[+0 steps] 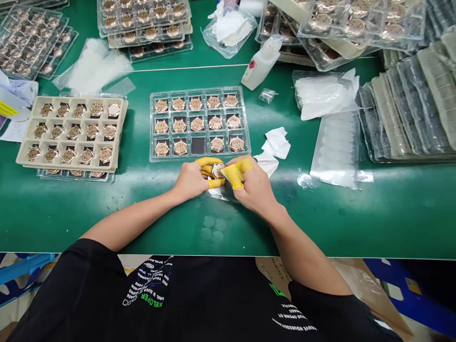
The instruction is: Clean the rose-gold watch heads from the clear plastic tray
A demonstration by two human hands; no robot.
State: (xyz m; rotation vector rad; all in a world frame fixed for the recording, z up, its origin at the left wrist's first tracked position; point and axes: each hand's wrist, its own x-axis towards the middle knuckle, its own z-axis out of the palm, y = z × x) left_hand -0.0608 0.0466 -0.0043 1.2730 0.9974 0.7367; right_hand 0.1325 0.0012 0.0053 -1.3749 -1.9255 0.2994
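My left hand [189, 180], with yellow finger cots on its fingertips, grips a small rose-gold watch case [217, 170] by its edge. My right hand [255, 185], also in yellow finger cots, is closed in a pinch at the right side of the case. What sits between those fingers is mostly hidden; a pale edge shows beside them. Just beyond both hands lies a clear tray [198, 146] of watch cases in rows, with one bare compartment in its front row. Under the hands a white piece and some clear film [225, 194] partly show.
A cream tray [22, 153] of watch cases sits at left on another tray. Crumpled white wipes [277, 143] lie right of the hands. Behind stand a white bottle [262, 64] and stacked trays [144, 35]. Nested trays [402, 118] and a plastic sheet [337, 149] occupy the right.
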